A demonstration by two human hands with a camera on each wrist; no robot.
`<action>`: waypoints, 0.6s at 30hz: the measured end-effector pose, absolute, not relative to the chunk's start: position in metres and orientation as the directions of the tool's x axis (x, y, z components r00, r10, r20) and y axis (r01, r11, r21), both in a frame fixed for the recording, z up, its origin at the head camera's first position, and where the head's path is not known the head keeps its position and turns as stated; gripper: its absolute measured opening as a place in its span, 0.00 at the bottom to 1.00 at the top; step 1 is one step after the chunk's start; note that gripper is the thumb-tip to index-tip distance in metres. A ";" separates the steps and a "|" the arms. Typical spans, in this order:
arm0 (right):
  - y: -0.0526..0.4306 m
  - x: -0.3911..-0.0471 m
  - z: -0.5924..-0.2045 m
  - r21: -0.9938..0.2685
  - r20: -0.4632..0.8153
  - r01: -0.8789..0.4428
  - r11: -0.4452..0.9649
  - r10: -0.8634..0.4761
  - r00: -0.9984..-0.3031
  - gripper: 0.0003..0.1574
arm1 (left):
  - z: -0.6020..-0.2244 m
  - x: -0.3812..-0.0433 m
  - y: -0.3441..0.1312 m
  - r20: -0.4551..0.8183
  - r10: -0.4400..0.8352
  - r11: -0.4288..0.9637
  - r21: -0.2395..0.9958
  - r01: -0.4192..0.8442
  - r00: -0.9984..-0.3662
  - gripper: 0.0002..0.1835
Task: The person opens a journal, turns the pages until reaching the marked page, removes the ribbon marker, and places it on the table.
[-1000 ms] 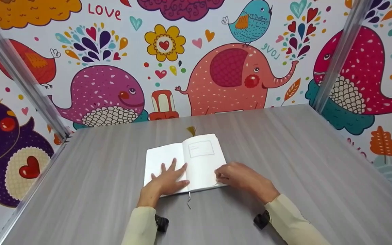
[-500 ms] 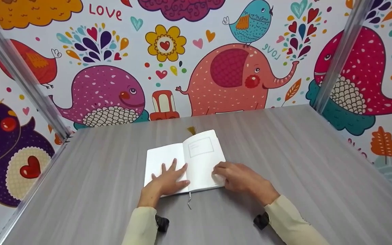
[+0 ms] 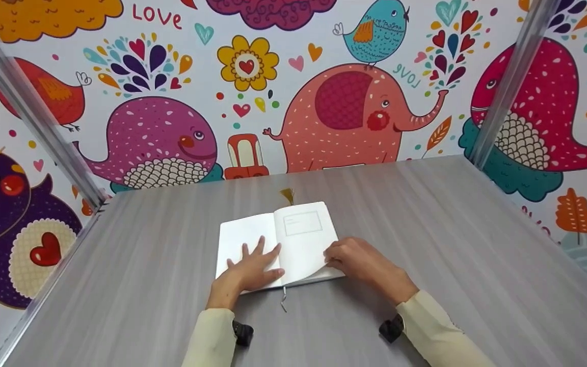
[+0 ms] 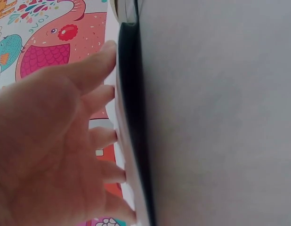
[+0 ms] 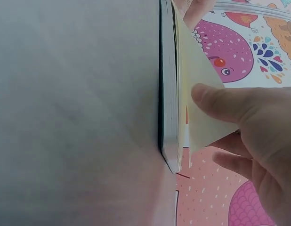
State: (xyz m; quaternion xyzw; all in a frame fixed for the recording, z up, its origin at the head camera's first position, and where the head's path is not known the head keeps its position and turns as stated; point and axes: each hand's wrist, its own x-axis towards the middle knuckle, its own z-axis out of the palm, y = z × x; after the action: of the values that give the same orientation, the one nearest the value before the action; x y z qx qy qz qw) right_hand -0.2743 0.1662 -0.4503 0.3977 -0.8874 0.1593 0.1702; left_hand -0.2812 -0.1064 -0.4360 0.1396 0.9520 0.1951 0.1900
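An open notebook (image 3: 245,232) with white pages lies on the grey table. My left hand (image 3: 250,270) rests with spread fingers on its left page. At the right edge, my right hand (image 3: 357,260) pinches the page (image 3: 303,250) that bears a printed rectangle, and its lower corner is lifted off the pages beneath. The right wrist view shows the thumb (image 5: 206,96) against the raised page (image 5: 202,117), apart from the thick page block (image 5: 169,84). In the left wrist view, the dark cover edge (image 4: 131,94) runs beside the fingers.
A ribbon marker (image 3: 284,300) hangs from the notebook's lower edge, and a gold tassel (image 3: 287,195) shows past its top. Behind the table (image 3: 145,255) stands a wall (image 3: 252,117) printed with cartoon animals. Metal posts (image 3: 507,86) stand at the corners.
My right hand had slid a little inward over the right page, which bowed up at the top. Now the hand is back at the edge with the lower corner raised. The left hand stays put.
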 end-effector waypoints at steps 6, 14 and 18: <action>0.167 -0.274 -0.450 -0.183 0.397 -0.739 0.648 -0.639 -0.658 0.05 | -0.435 -0.281 -0.106 -0.305 0.340 0.884 0.427 0.192 -0.889 0.35; 0.167 -0.275 -0.451 -0.180 0.439 -0.744 0.643 -0.624 -0.646 0.08 | -0.436 -0.281 -0.106 -0.302 0.342 0.881 0.432 0.192 -0.890 0.35; 0.166 -0.272 -0.449 -0.202 0.442 -0.709 0.675 -0.584 -0.681 0.12 | -0.437 -0.281 -0.106 -0.300 0.341 0.881 0.432 0.192 -0.891 0.35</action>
State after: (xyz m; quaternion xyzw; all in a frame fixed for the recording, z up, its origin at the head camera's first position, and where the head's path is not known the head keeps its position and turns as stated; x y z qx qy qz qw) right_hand -0.2722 0.1664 -0.4493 0.3596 -0.8987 0.1817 0.1732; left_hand -0.2812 -0.1062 -0.4368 0.1399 0.9517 0.1995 0.1869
